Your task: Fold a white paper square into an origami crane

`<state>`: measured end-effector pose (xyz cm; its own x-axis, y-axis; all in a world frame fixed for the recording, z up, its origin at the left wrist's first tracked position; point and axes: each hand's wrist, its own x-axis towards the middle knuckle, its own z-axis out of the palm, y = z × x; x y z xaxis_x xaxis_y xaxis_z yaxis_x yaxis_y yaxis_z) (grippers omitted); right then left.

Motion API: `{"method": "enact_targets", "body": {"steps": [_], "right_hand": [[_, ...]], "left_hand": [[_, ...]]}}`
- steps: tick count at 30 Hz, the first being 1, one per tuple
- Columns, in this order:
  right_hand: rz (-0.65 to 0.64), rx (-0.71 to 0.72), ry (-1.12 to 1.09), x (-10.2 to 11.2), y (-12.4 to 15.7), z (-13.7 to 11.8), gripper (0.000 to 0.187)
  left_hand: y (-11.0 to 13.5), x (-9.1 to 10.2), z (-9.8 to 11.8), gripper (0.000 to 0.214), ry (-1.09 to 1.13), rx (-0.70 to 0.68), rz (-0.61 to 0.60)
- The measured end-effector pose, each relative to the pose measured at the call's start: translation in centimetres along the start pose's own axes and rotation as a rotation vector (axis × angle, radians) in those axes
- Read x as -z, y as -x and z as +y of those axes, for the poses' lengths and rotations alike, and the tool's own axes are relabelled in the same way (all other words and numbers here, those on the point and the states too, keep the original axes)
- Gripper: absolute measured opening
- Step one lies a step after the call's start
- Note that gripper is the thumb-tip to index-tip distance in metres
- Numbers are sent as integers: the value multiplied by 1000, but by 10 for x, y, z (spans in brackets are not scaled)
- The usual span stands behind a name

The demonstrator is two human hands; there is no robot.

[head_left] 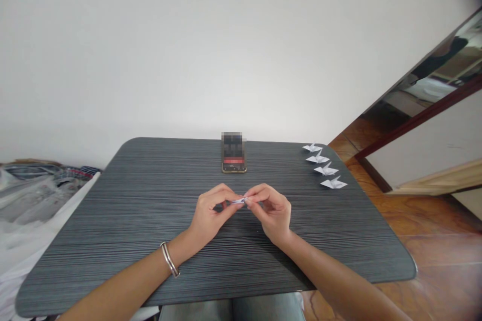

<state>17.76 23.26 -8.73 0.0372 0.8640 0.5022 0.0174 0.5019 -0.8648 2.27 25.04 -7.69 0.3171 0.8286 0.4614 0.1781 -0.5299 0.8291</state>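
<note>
Both hands meet over the middle of the dark striped table (131,210). My left hand (211,213), with a silver bangle on its wrist, and my right hand (273,210) each pinch one end of a small folded piece of white paper (240,200). The fingers of both hands are curled and pressed on the paper, which is held just above the tabletop. Most of the paper is hidden by the fingertips.
A phone (234,158) stands upright at the far middle of the table. Several white paper cranes (326,169) lie in a row along the right edge. A heap of clothes (41,185) lies to the left; wooden floor and a doorway are on the right.
</note>
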Motion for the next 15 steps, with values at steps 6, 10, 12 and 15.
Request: {"method": "enact_targets", "body": {"steps": [6, 10, 12, 15], "right_hand": [[68, -59, -45, -2, 2, 2, 10], [127, -216, -94, -6, 2, 0, 11], [142, -285, -127, -7, 0, 0, 13], [128, -339, -151, -7, -2, 0, 13]], "left_hand": [[-2, -1, 0, 7, 20, 57, -5], [-3, -3, 0, 10, 71, 157, -9], [-2, -3, -1, 12, 102, 226, -13], [-2, -4, -4, 15, 148, 314, -18]]}}
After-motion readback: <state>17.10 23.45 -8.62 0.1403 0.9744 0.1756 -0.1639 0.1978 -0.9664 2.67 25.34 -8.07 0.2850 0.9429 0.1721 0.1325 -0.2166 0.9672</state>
